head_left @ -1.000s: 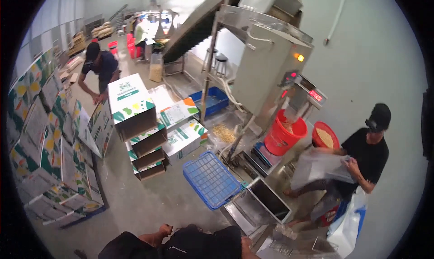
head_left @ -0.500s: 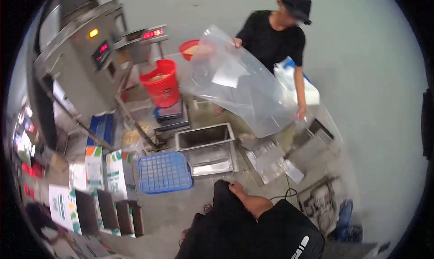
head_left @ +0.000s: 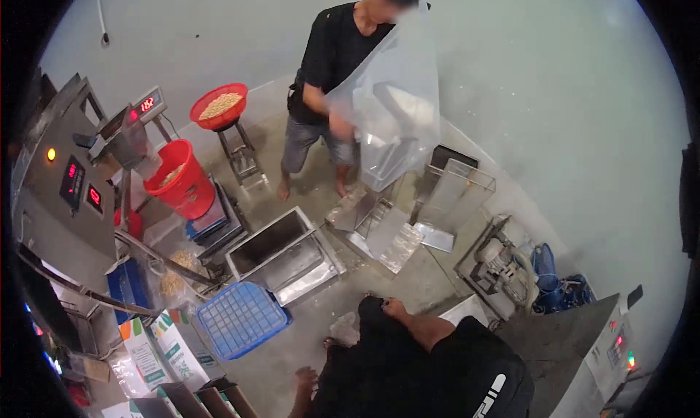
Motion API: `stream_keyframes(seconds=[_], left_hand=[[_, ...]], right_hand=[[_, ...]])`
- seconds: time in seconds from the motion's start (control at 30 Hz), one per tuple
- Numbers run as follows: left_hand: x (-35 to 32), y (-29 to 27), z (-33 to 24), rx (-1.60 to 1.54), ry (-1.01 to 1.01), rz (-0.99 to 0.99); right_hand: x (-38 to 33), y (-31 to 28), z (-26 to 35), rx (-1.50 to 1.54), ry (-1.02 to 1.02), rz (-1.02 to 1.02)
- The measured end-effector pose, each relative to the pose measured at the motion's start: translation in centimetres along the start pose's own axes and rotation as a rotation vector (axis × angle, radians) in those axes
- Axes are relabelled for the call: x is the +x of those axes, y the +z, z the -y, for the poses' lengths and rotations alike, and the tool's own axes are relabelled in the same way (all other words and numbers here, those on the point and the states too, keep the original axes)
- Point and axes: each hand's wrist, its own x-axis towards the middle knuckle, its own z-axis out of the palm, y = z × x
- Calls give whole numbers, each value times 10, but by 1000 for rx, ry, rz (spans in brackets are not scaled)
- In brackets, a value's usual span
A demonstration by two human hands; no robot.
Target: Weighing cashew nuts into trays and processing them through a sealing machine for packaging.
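Note:
My right hand [head_left: 394,309] rests on my black-clad right knee [head_left: 372,311], fingers curled in; I see nothing in it. Low in the view, my left hand [head_left: 307,381] is raised beside my left leg, slightly blurred, with its fingers apart and nothing in them. Near my knees lies a crumpled clear plastic bag [head_left: 345,329]. Ahead, a co-worker [head_left: 321,61] in a black shirt and cap stands holding a large clear plastic bag [head_left: 397,119] upright; one of their hands is smeared by motion. A blue plastic crate [head_left: 240,319] lies to the left of my knees.
Metal bins [head_left: 281,254] and metal trays [head_left: 386,236] stand ahead. A red bucket [head_left: 182,181] sits on a scale at left, and a red basin [head_left: 219,106] of pale pieces is farther back. Cartons [head_left: 175,349] stand at lower left; a motor [head_left: 503,261] and a metal machine [head_left: 583,352] are at right.
The view has turned. The co-worker has raised the large clear bag from a slanted spread to hanging upright. My left hand shows more fully, and my right hand stays on my knee.

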Motion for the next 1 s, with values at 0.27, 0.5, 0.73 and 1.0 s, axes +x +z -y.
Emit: stream_keyframes(seconds=[0.27,0.5,0.73,1.0], left_hand=[[55,221,-171,547,538,81],[72,435,-247,641,494,215],[119,527,-301,467,231,87],[107,596,-348,-272,-117,327]], right_hand=[[15,-54,-71,181,478,4],[131,-109,-159,185,354,-150],[229,-208,-123,660,201,-411],[362,-329,-89,836,159,-534]])
